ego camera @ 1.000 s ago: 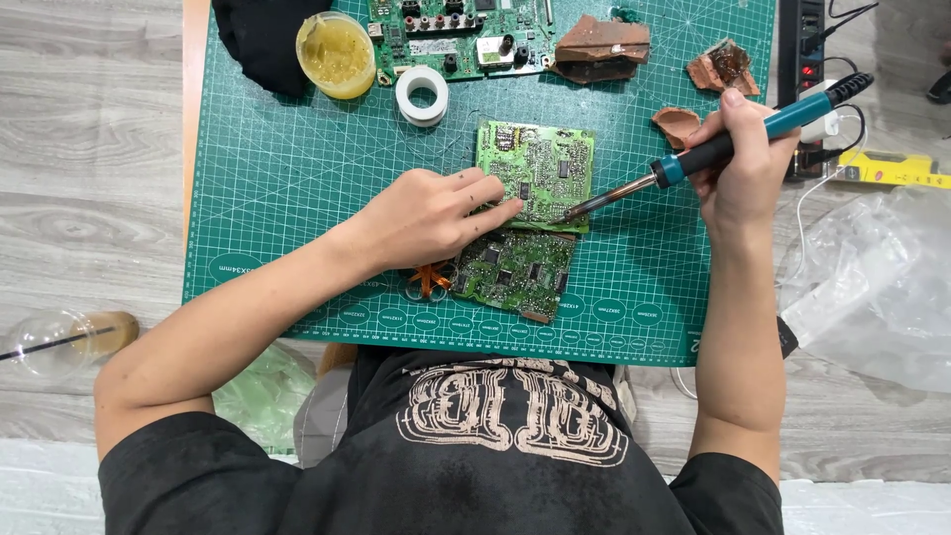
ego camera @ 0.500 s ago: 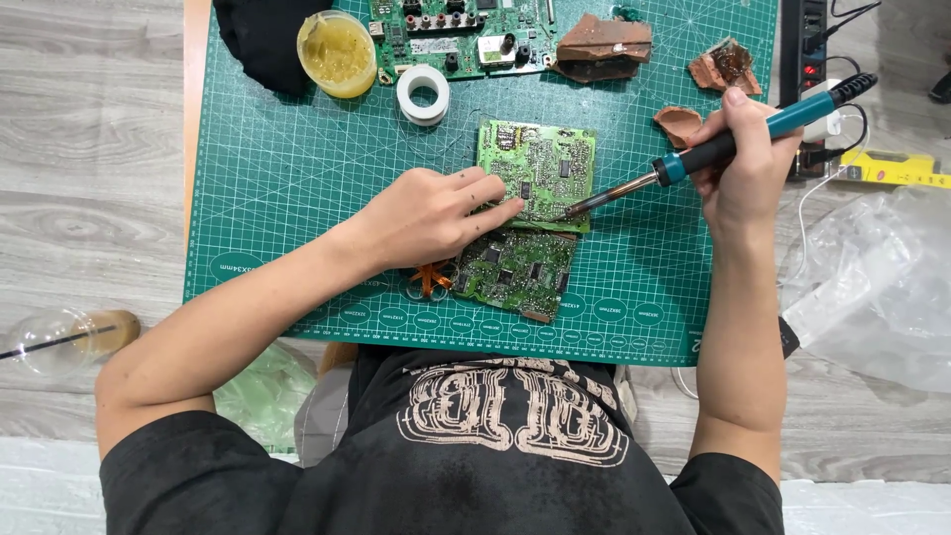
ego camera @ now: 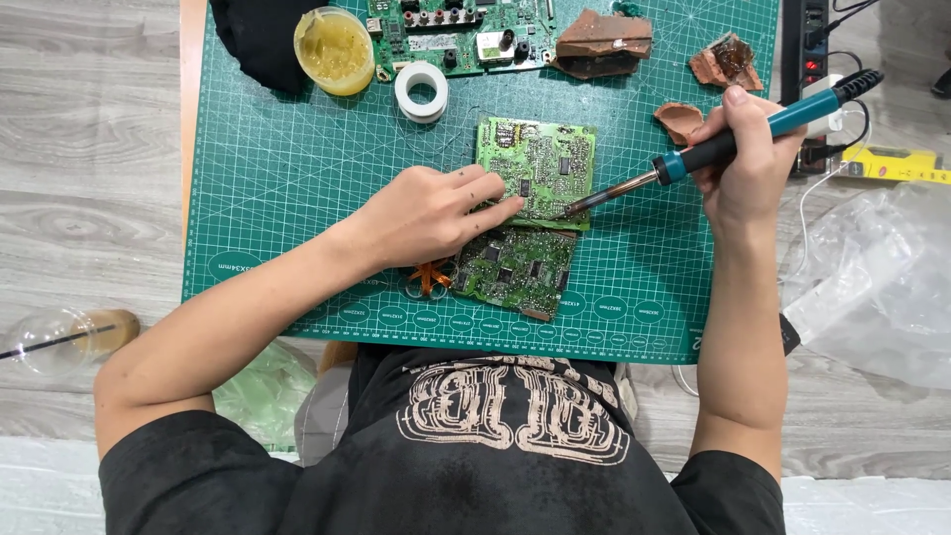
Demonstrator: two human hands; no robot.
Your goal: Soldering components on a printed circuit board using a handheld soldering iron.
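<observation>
green cutting mat [ego camera: 297,178] on grey wood floor [ego camera: 89,149], with circuit boards [ego camera: 540,168], tape roll [ego camera: 421,89], flux tub [ego camera: 335,50]

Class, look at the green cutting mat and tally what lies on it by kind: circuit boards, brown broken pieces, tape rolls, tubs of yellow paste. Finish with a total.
Circuit boards: 3 (upper board, lower board, large board at the top edge)
Brown broken pieces: 3 ()
Tape rolls: 1
Tubs of yellow paste: 1
Total: 8

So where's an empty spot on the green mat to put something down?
The widest bare patch of green mat lies left of the circuit boards, below the yellow tub and tape roll. Another sits under the soldering iron, by the right hand. The top edge is crowded.
</observation>
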